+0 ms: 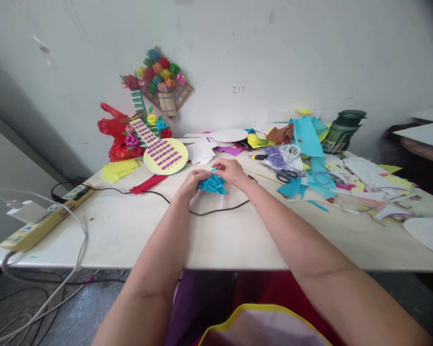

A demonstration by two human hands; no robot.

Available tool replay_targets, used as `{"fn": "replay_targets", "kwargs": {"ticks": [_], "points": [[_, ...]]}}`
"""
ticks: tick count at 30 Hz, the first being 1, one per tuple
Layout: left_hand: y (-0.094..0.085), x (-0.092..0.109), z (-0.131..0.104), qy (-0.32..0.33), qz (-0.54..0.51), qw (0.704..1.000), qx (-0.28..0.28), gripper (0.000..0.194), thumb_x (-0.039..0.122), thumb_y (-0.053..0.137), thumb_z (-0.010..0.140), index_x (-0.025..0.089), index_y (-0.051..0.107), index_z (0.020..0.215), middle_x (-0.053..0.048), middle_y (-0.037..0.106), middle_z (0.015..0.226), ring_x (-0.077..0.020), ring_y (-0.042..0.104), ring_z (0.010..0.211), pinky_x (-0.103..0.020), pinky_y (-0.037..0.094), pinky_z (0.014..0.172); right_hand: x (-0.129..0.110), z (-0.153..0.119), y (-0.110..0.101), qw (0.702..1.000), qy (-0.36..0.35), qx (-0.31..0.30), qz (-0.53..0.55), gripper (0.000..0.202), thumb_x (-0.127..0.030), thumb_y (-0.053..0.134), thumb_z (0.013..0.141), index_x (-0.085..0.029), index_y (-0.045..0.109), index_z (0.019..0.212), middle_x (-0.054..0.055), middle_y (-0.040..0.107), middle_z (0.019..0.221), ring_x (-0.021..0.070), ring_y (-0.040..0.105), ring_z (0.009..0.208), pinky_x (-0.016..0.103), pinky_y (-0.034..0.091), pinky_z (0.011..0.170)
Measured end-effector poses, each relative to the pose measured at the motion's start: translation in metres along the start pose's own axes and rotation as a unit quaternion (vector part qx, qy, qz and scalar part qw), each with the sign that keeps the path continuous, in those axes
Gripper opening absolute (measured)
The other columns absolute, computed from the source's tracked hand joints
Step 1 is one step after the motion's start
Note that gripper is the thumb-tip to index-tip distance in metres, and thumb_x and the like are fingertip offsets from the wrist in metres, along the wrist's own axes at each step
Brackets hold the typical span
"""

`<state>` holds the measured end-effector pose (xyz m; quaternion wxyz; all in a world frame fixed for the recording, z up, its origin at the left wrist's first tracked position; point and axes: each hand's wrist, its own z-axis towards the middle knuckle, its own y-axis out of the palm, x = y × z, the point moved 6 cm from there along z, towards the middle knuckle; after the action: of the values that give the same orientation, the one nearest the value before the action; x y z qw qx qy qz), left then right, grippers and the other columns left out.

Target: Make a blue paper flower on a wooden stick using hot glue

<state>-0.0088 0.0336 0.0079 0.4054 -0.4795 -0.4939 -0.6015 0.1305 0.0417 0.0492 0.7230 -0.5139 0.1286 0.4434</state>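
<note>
A crumpled blue paper flower point(212, 184) is held just above the table, between my two hands. My left hand point(195, 180) pinches its left side. The fingertips of my right hand point(230, 171) are closed on a small blue paper piece at its upper right edge. Below the flower a thin white strip hangs down, blurred. Behind my hands lies a round yellow paper guitar point(166, 157) with purple strips. To the right of my right hand rest dark-handled scissors point(284, 176) and purple and white yarn point(282, 155).
A black cord point(216, 211) crosses the table from a yellow power strip point(46, 218) at the left. Paper scraps point(368, 178), blue crepe paper point(308, 134) and a dark green jar point(344, 130) crowd the right. A flower-decorated panel point(166, 79) leans against the wall.
</note>
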Motion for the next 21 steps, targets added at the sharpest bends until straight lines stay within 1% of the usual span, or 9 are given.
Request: {"fn": "replay_targets", "kwargs": {"ticks": [3, 7, 10, 12, 13, 15, 16, 18, 21], "points": [[0.001, -0.001, -0.001, -0.010, 0.012, 1.000, -0.006, 0.015, 0.022, 0.076, 0.054, 0.011, 0.070, 0.063, -0.008, 0.066, 0.056, -0.0157, 0.058, 0.046, -0.025, 0.042, 0.044, -0.001, -0.001, 0.001, 1.000, -0.003, -0.004, 0.002, 0.018, -0.025, 0.067, 0.074, -0.021, 0.073, 0.090, 0.002, 0.073, 0.086, 0.0160, 0.064, 0.080, 0.026, 0.047, 0.074], [0.000, -0.002, -0.001, -0.006, 0.029, 1.000, 0.000, 0.013, 0.021, 0.075, 0.054, 0.013, 0.066, 0.056, -0.003, 0.060, 0.050, -0.0123, 0.052, 0.042, -0.023, 0.038, 0.041, -0.004, -0.001, 0.002, 1.000, -0.021, -0.013, 0.001, 0.015, -0.026, 0.064, 0.077, -0.020, 0.073, 0.087, 0.003, 0.073, 0.087, 0.0161, 0.064, 0.080, 0.026, 0.046, 0.074], [-0.003, -0.003, 0.002, -0.001, 0.031, 0.999, 0.016, 0.012, 0.023, 0.073, 0.054, 0.014, 0.065, 0.056, -0.002, 0.059, 0.049, -0.0120, 0.050, 0.042, -0.023, 0.036, 0.040, 0.001, 0.001, -0.007, 1.000, -0.011, 0.010, -0.007, 0.019, -0.028, 0.057, 0.083, -0.019, 0.073, 0.089, 0.003, 0.073, 0.086, 0.0160, 0.065, 0.080, 0.026, 0.046, 0.075], [-0.006, -0.005, 0.005, -0.003, 0.024, 0.999, 0.031, 0.013, 0.024, 0.073, 0.053, 0.014, 0.065, 0.057, -0.003, 0.060, 0.051, -0.0133, 0.052, 0.043, -0.024, 0.038, 0.041, 0.010, 0.003, -0.020, 0.998, 0.031, 0.044, -0.040, 0.025, -0.029, 0.051, 0.087, -0.018, 0.073, 0.092, 0.005, 0.073, 0.085, 0.0168, 0.065, 0.081, 0.026, 0.046, 0.075], [-0.008, -0.006, 0.006, -0.004, 0.020, 0.999, 0.038, 0.013, 0.024, 0.074, 0.052, 0.015, 0.066, 0.058, -0.003, 0.061, 0.051, -0.0139, 0.053, 0.044, -0.024, 0.039, 0.041, 0.016, 0.003, -0.029, 0.993, 0.061, 0.067, -0.073, 0.027, -0.028, 0.049, 0.087, -0.017, 0.073, 0.093, 0.006, 0.074, 0.088, 0.0183, 0.065, 0.084, 0.027, 0.046, 0.076], [-0.010, -0.007, 0.008, -0.002, 0.018, 0.999, 0.048, 0.015, 0.025, 0.074, 0.052, 0.015, 0.065, 0.058, -0.004, 0.063, 0.053, -0.0147, 0.054, 0.045, -0.025, 0.039, 0.042, 0.029, 0.001, -0.046, 0.976, 0.125, 0.098, -0.150, 0.029, -0.027, 0.047, 0.088, -0.017, 0.073, 0.098, 0.010, 0.073, 0.098, 0.0222, 0.064, 0.094, 0.030, 0.046, 0.081], [-0.011, -0.007, 0.008, -0.002, 0.019, 0.999, 0.051, 0.015, 0.026, 0.074, 0.052, 0.015, 0.065, 0.058, -0.004, 0.063, 0.054, -0.0150, 0.055, 0.045, -0.025, 0.039, 0.042, 0.035, 0.000, -0.053, 0.965, 0.152, 0.101, -0.186, 0.030, -0.026, 0.046, 0.088, -0.017, 0.073, 0.100, 0.011, 0.072, 0.103, 0.0238, 0.064, 0.099, 0.031, 0.046, 0.082], [-0.011, -0.007, 0.007, -0.001, 0.022, 0.998, 0.055, 0.016, 0.027, 0.074, 0.053, 0.016, 0.064, 0.058, -0.005, 0.063, 0.054, -0.0153, 0.055, 0.045, -0.025, 0.039, 0.042, 0.048, -0.004, -0.062, 0.947, 0.197, 0.076, -0.241, 0.032, -0.020, 0.045, 0.087, -0.016, 0.072, 0.104, 0.014, 0.070, 0.110, 0.0263, 0.063, 0.104, 0.033, 0.046, 0.084], [-0.011, -0.006, 0.006, 0.001, 0.020, 0.998, 0.060, 0.016, 0.027, 0.074, 0.054, 0.016, 0.063, 0.059, -0.004, 0.063, 0.055, -0.0162, 0.056, 0.046, -0.026, 0.039, 0.043, 0.067, -0.010, -0.065, 0.920, 0.250, -0.001, -0.302, 0.037, -0.014, 0.050, 0.082, -0.012, 0.069, 0.113, 0.019, 0.065, 0.121, 0.0305, 0.059, 0.113, 0.036, 0.046, 0.087]]}}
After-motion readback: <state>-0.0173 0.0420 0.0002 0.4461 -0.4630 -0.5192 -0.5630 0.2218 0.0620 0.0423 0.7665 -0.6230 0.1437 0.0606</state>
